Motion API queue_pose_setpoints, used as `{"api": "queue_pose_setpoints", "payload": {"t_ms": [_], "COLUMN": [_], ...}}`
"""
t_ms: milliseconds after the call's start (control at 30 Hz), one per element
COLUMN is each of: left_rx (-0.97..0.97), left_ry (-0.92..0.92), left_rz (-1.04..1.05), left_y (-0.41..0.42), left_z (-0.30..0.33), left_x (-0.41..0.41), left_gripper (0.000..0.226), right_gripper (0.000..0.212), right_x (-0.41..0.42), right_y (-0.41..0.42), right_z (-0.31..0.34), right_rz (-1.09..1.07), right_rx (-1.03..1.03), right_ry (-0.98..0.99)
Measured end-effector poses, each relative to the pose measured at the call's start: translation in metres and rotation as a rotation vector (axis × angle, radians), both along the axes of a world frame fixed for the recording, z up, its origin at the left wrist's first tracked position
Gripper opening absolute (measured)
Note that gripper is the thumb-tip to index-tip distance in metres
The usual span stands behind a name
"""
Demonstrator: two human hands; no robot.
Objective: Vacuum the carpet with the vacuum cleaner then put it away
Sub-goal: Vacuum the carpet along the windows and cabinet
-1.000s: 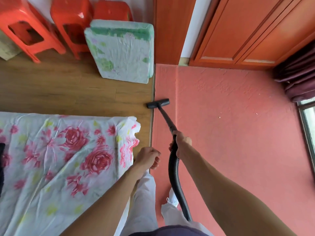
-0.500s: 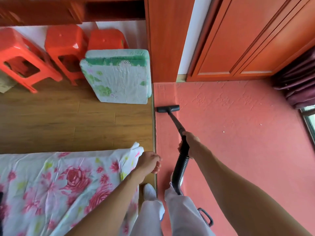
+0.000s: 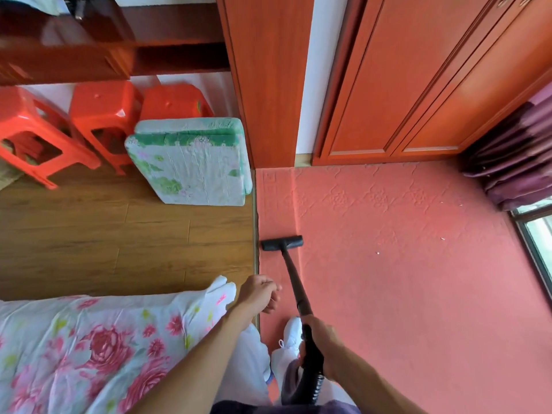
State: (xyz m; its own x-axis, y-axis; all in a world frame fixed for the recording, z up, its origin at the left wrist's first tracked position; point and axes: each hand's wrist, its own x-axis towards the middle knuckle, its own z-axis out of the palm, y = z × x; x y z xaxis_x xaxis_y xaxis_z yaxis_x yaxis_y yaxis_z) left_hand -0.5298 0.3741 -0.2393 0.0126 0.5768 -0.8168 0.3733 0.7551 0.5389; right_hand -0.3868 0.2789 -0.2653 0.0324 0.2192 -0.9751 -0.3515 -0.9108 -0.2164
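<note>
A red embossed carpet covers the right half of the floor. The black vacuum nozzle lies flat on it, right beside the carpet's left edge. A black wand runs back from the nozzle to my right hand, which grips the wand's handle where the ribbed hose begins. My left hand hangs free over the carpet edge with loosely curled fingers and holds nothing. The vacuum's body is out of view. Small white specks lie on the carpet to the right.
Wooden floor lies left of the carpet. A floral bedspread covers a bed at lower left. A folded green-white cushion leans by red plastic stools. Orange wardrobe doors stand at the back, purple curtains at right. My white shoe stands near the wand.
The view has tilted up and back. The nozzle has moved right, off the carpet's edge strip and fully onto the carpet. My right hand has drawn back toward my body.
</note>
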Motion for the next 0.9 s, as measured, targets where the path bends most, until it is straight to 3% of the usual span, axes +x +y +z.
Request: {"api": "queue_pose_setpoints", "payload": {"t_ms": [267,567,900], "left_rx": [-0.001,-0.080,-0.040], "left_ry": [-0.010,-0.013,-0.012], "left_rz": [0.010,-0.009,-0.013], "left_y": [0.032,0.085,0.193], "left_z": [0.001,-0.022,-0.042], "left_x": [0.005,-0.017,-0.056], "left_gripper": [0.015,0.018,0.019], "right_gripper": [0.021,0.020,0.023], "right_x": [-0.026,-0.020,-0.038], "right_y": [0.038,0.168,0.302], "right_z": [-0.027,-0.058,-0.077], "right_rz": [-0.030,-0.082,-0.097], "right_rx": [0.021,-0.002,0.031], "right_ry": [-0.047,-0.069,-0.192]}}
